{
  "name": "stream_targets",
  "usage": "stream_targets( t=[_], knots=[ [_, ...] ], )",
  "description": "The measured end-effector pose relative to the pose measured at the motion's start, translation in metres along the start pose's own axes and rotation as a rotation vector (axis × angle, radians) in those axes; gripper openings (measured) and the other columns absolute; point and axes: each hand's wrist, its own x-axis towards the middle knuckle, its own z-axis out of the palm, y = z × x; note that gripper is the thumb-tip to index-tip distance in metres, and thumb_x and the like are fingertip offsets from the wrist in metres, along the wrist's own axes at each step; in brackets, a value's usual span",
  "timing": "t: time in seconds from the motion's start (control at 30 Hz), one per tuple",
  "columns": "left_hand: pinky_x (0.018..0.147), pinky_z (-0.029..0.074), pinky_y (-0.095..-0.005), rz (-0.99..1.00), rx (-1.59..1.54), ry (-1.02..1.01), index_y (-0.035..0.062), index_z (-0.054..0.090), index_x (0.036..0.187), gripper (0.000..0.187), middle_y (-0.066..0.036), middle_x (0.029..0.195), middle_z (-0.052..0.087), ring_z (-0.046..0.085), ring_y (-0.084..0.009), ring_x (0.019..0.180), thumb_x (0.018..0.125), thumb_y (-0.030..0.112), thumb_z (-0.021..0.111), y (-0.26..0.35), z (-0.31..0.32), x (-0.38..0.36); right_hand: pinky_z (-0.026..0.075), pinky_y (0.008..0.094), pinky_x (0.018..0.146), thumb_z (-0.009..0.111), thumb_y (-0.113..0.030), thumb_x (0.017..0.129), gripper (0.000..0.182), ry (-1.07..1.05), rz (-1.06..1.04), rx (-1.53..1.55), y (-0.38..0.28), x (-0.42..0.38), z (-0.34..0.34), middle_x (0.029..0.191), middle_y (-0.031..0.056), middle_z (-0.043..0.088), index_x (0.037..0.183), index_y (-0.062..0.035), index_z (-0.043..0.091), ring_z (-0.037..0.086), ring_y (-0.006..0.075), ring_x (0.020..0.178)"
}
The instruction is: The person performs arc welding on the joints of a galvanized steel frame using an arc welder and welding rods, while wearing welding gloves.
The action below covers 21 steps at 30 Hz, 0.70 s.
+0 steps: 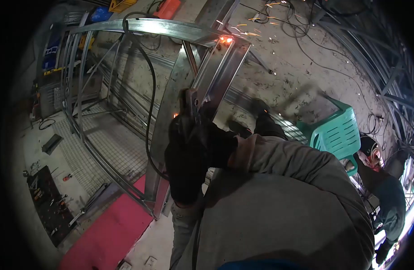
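Observation:
My left hand point(185, 173), in a dark glove, is closed around a dark clamp-like tool point(189, 102) that points up along the metal frame. Beside it on the right is my gloved right hand point(220, 146), pressed close to the tool. Its fingers are lost in shadow. A welded steel frame point(164, 108) stands in front of me, its curved top bar point(166, 28) meeting an upright channel piece point(229, 67). At that corner a spot glows orange point(226, 40), and sparks fly off to the right. A smaller glow shows beside the tool.
A black cable point(152, 85) loops over the top bar and down near my left hand. A green plastic chair point(337, 130) stands at right, with another person point(389, 198) low behind it. Red sheet point(110, 229), wire mesh point(99, 144) and a dark tool board point(47, 202) lie at left.

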Motion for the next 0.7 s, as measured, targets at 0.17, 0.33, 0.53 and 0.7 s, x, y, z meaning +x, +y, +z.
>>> stream_targets(
  t=[0.17,0.33,0.53,0.7],
  knots=[
    [0.063,0.054,-0.0407,-0.024,0.087,-0.085,0.0010,0.053,0.142,0.052,-0.022,0.101,0.070,0.070,-0.0323,0.077,0.094,0.014,0.068,-0.004,-0.003,-0.002,0.045,0.0513,0.103,0.073,-0.035,0.083,0.048,0.184,-0.225,-0.266,0.027,-0.004,0.029,0.107,0.0195,0.067,0.121,-0.0065,0.065,0.066,0.0394,0.096],
    [0.054,0.043,-0.0326,-0.013,0.077,-0.045,-0.0014,0.066,0.120,0.027,-0.010,0.080,0.061,0.059,-0.0147,0.067,0.099,0.016,0.062,0.002,-0.001,0.001,0.043,0.0522,0.105,0.073,-0.034,0.084,0.047,-0.085,0.022,0.506,0.031,0.001,0.019,0.103,0.0142,0.068,0.123,-0.0068,0.065,0.066,0.0348,0.104],
    [0.052,0.042,-0.0323,0.071,0.036,0.002,-0.0045,0.066,0.113,0.025,-0.008,0.076,0.063,0.059,-0.0134,0.062,0.103,0.016,0.057,0.003,-0.001,0.005,0.054,0.0370,0.090,0.065,-0.023,0.095,0.033,-0.190,0.374,1.405,0.024,-0.003,0.010,0.110,0.0075,0.067,0.125,-0.0071,0.062,0.066,0.0195,0.105],
    [0.055,0.050,-0.0313,0.237,0.221,-0.054,-0.0038,0.066,0.114,0.021,-0.014,0.094,0.066,0.066,-0.0182,0.069,0.102,0.010,0.057,-0.004,-0.003,0.003,0.057,0.0322,0.084,0.047,-0.019,0.108,0.025,-0.162,0.168,1.177,0.008,0.001,-0.001,0.106,0.0031,0.066,0.126,-0.0096,0.060,0.066,0.0138,0.099]
  ],
)
